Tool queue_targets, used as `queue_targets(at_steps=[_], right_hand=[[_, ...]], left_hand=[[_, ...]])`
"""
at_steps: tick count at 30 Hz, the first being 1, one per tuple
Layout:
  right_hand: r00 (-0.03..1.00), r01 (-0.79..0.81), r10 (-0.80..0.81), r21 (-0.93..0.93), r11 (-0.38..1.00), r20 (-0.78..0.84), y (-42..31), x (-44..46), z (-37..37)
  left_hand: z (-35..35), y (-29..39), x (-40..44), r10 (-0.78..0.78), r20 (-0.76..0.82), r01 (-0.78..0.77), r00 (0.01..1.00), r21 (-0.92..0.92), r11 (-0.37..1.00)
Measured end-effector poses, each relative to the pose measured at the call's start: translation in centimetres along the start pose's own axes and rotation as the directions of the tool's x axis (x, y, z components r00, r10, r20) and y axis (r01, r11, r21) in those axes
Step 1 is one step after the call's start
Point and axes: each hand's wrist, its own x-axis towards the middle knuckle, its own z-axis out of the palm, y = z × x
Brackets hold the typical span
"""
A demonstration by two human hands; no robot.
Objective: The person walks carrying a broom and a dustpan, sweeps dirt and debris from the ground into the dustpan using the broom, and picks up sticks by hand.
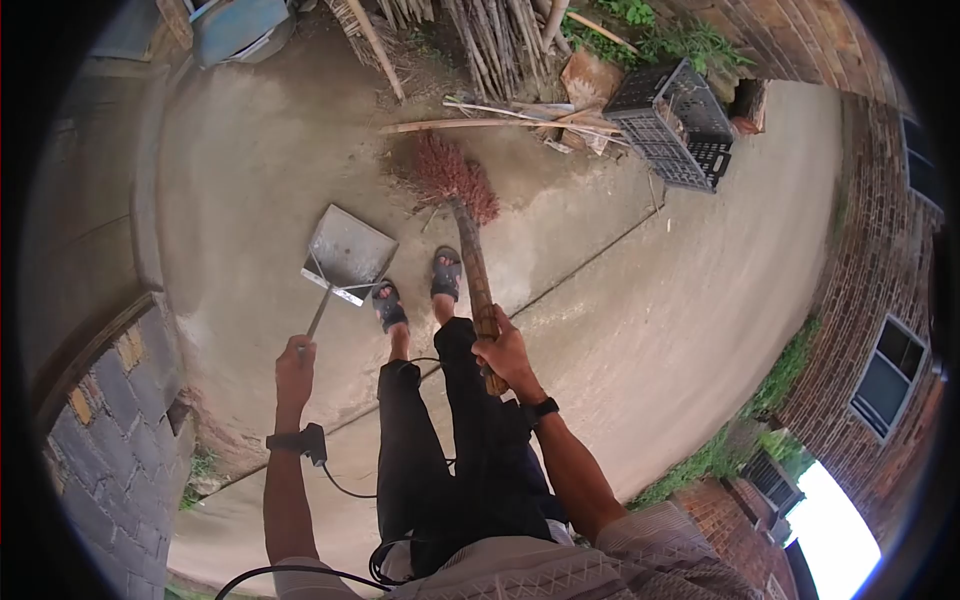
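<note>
My left hand [295, 370] is closed round the thin handle of a metal dustpan [352, 250], whose pan is near the concrete floor, left of my sandalled feet. In my right hand [508, 352] is the thick bound handle of a broom [473, 260]. The broom's reddish bristle head points away from me, beyond my feet, beside some bits of debris. Whether the bristles touch the floor is hard to tell.
A grey plastic crate [672, 128] lies at the upper right, next to long sticks [500, 122] on the floor. Bundled branches [485, 50] stand behind. A blue container [238, 30] is at the upper left. A block wall [115, 430] runs along the left, brick walls on the right.
</note>
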Motion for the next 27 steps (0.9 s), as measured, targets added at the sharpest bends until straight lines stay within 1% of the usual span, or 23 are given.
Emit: queue_targets(at_steps=[1, 2, 3, 5, 7, 9, 11, 12, 13, 14, 15, 17, 18, 19, 21, 23, 25, 26, 27], right_hand=[[0.996, 0.025, -0.028, -0.028, 0.999, -0.081, -0.2, 0.0, -0.2], [0.991, 0.049, -0.055, -0.057, 0.997, -0.121, -0.6, 0.8, -0.2], [0.980, 0.104, -0.118, -0.091, 0.990, -0.161, -0.6, 2.8, -0.1], [0.969, 0.032, -0.065, -0.139, 0.990, -0.238, -3.3, 7.2, 1.0], [0.977, 0.019, -0.071, -0.251, 0.968, -0.201, -4.6, 10.8, 3.1], [0.989, 0.041, -0.080, -0.289, 0.956, -0.125, -3.8, 11.7, 5.7], [0.963, 0.196, -0.257, -0.449, 0.872, -0.080, -3.4, 8.9, 8.2], [0.967, 0.223, -0.253, -0.435, 0.873, -0.012, -1.3, 8.6, 9.1], [0.965, 0.257, -0.256, -0.419, 0.871, 0.059, -1.4, 8.0, 9.3], [0.984, 0.172, -0.119, -0.509, 0.844, 0.135, -1.7, 7.4, 9.0], [0.983, 0.175, -0.122, -0.516, 0.839, 0.135, -2.2, 6.2, 8.6], [0.976, 0.097, -0.008, -0.399, 0.912, 0.219, -2.7, 4.1, 7.8], [0.970, 0.167, -0.083, -0.374, 0.912, 0.230, -2.8, 2.8, 7.2], [0.971, 0.167, -0.084, -0.379, 0.910, 0.225, -3.6, 1.6, 6.7], [0.983, 0.077, -0.001, -0.402, 0.913, 0.186, -4.7, -0.2, 5.3], [0.987, 0.091, -0.030, -0.407, 0.909, 0.156, -4.0, 0.3, 3.2], [0.995, 0.082, -0.095, -0.599, 0.796, 0.011, -4.1, 1.1, 1.1], [0.999, 0.047, -0.049, -0.594, 0.803, 0.013, -4.7, 2.0, -0.3], [0.995, 0.077, -0.095, -0.592, 0.802, 0.001, -3.4, 3.8, -1.9]], left_hand=[[0.1, -0.4, -0.1, -0.009, -0.010, 0.009, 1.000, -0.016, 1.000], [0.2, -0.8, -0.2, -0.002, -0.008, 0.002, 1.000, -0.024, 1.000], [0.3, -1.1, -0.4, 0.004, -0.003, -0.004, 1.000, -0.029, 1.000], [0.6, -0.7, -0.7, -0.008, -0.002, 0.008, 1.000, -0.035, 0.999], [0.7, 0.0, -0.8, -0.010, 0.012, 0.011, 1.000, -0.035, 0.999], [1.3, 0.7, -0.9, -0.004, 0.029, 0.007, 1.000, -0.073, 0.997], [2.3, 0.9, -0.5, 0.018, 0.017, -0.016, 1.000, -0.099, 0.995], [2.5, 0.9, -0.4, 0.045, 0.000, -0.045, 0.999, -0.106, 0.993], [2.8, 1.1, 0.1, 0.049, -0.005, -0.049, 0.999, -0.113, 0.992], [3.1, 1.0, 0.4, 0.068, -0.011, -0.069, 0.998, -0.125, 0.990], [3.3, 1.0, 0.4, 0.086, -0.014, -0.087, 0.996, -0.136, 0.987], [3.3, 1.3, 0.6, 0.100, -0.036, -0.104, 0.994, -0.118, 0.988], [3.2, 1.5, 0.7, 0.116, -0.049, -0.120, 0.992, -0.091, 0.989], [3.2, 1.3, 0.7, 0.120, -0.049, -0.124, 0.992, -0.097, 0.987], [3.4, 0.9, 0.7, 0.145, -0.063, -0.151, 0.987, -0.107, 0.983], [3.9, 0.8, 0.7, 0.156, -0.064, -0.164, 0.986, -0.138, 0.977], [4.4, 0.5, 0.3, 0.129, -0.066, -0.138, 0.989, -0.152, 0.979], [4.6, 0.5, 0.2, 0.151, -0.078, -0.161, 0.985, -0.149, 0.976], [4.8, 0.5, 0.4, 0.151, -0.080, -0.162, 0.985, -0.151, 0.975]])
